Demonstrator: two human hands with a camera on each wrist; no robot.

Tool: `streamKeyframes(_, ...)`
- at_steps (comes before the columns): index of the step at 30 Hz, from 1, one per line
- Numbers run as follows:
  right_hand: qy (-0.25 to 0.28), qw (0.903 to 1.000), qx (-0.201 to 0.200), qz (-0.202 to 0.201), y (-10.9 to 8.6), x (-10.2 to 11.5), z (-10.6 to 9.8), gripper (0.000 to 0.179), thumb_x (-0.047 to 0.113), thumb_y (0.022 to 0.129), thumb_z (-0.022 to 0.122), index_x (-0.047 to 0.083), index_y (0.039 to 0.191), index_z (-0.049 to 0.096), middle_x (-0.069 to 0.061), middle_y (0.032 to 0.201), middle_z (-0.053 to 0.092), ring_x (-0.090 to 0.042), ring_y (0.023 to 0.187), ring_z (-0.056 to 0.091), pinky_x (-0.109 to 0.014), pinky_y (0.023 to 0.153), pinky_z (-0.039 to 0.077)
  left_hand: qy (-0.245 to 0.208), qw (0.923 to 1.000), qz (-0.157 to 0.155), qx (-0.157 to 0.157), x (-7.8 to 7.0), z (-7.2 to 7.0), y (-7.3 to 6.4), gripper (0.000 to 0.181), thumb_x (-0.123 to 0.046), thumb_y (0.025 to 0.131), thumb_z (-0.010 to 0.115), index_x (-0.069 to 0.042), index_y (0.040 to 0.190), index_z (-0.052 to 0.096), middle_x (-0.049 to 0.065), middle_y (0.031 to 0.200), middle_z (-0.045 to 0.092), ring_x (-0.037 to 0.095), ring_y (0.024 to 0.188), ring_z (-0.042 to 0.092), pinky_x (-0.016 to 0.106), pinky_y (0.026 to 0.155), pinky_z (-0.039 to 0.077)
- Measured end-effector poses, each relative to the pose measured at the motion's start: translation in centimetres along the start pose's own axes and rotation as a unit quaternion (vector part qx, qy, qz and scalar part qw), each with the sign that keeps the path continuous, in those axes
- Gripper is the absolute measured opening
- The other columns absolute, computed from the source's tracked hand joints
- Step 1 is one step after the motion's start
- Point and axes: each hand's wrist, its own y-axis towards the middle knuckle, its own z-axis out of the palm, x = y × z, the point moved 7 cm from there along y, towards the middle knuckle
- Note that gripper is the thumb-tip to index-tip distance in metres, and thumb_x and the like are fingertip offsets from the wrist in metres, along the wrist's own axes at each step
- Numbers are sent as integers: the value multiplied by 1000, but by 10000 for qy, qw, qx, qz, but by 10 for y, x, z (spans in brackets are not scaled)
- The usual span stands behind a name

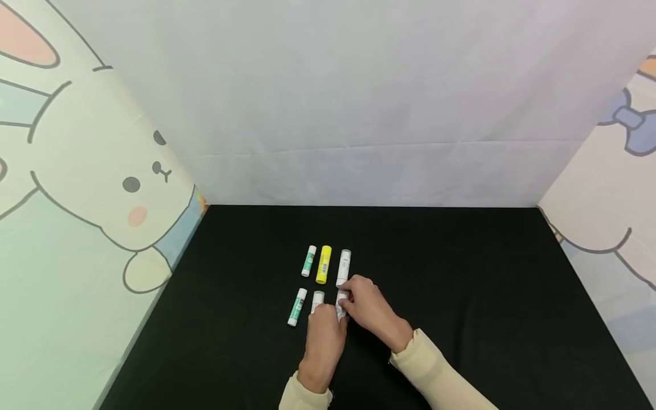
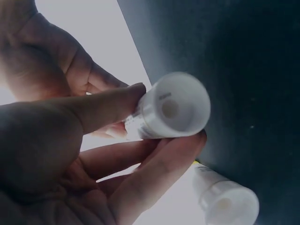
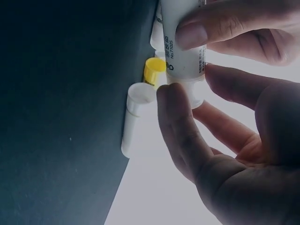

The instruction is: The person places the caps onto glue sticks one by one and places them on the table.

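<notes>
Both hands hold one white glue stick between them, low over the black table. My left hand pinches its body near the base, and the hollow base end points toward the left wrist view. My right hand has thumb and fingers around the other end; in the right wrist view they pinch its translucent cap. Small black print shows on the white body. Another white glue stick lies just beside my left hand, partly hidden by it.
A white glue stick, a yellow one and a small green-and-white one form a back row on the black tabletop. A second green-and-white stick lies at front left. Fabric walls enclose the back and sides.
</notes>
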Motion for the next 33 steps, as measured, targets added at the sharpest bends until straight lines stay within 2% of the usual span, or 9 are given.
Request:
streamKeyframes(5, -98, 10000, 8, 10, 2, -2, 7, 21, 0, 95, 77, -5, 115, 76, -8, 97, 65, -10, 75, 57, -24, 62, 51, -21, 10000, -25, 33, 3, 2, 0, 17, -2, 84, 87, 3, 78, 71, 14, 69, 65, 33, 64, 71, 38, 51, 54)
streamKeyframes(11, -202, 9998, -34, 52, 4, -2, 12, 18, 0, 95, 76, -4, 113, 75, -12, 102, 68, -14, 82, 62, -27, 67, 54, 123, 9998, 112, -100, 4, 4, 1, 18, 0, 83, 87, -1, 74, 71, 13, 67, 66, 32, 63, 71, 38, 51, 54)
streamKeyframes(14, -120, 9999, 42, 109, 4, -2, 15, 17, -2, 96, 74, -4, 113, 74, -13, 102, 69, -13, 79, 63, -27, 65, 54, 164, 9996, 145, -155, 4, 4, 1, 19, 0, 83, 86, -1, 73, 70, 12, 66, 67, 32, 62, 71, 38, 51, 53)
streamKeyframes(19, 54, 9997, 208, 65, 4, -2, 21, 10, -4, 97, 71, -3, 107, 74, -10, 90, 66, -10, 67, 58, -25, 56, 51, 303, 9991, 147, -247, 4, 5, 1, 19, 2, 82, 85, -2, 70, 69, 13, 64, 67, 30, 60, 71, 36, 48, 52)
streamKeyframes(25, -78, 9998, 89, -132, 4, 1, 24, 6, -6, 96, 71, -2, 100, 73, -9, 85, 63, -12, 69, 57, -26, 56, 49, 485, 9983, 62, -303, 5, 6, 1, 17, 4, 81, 83, 0, 71, 69, 15, 66, 67, 31, 61, 71, 37, 50, 53)
streamKeyframes(30, -126, 9993, 66, -335, 4, 3, 24, 11, -8, 96, 69, 1, 91, 71, -5, 77, 58, -10, 62, 53, -25, 53, 47, 615, 9972, 190, -378, 5, 6, 1, 18, 5, 80, 80, -2, 68, 68, 15, 65, 66, 31, 60, 70, 38, 50, 53)
streamKeyframes(33, -180, 9992, 70, -337, 3, 2, 25, 12, -7, 97, 68, 3, 91, 70, -2, 74, 56, -9, 60, 51, -24, 53, 46, 633, 9971, 244, -346, 4, 5, 1, 18, 6, 80, 79, -2, 68, 68, 14, 64, 66, 31, 60, 70, 38, 50, 53)
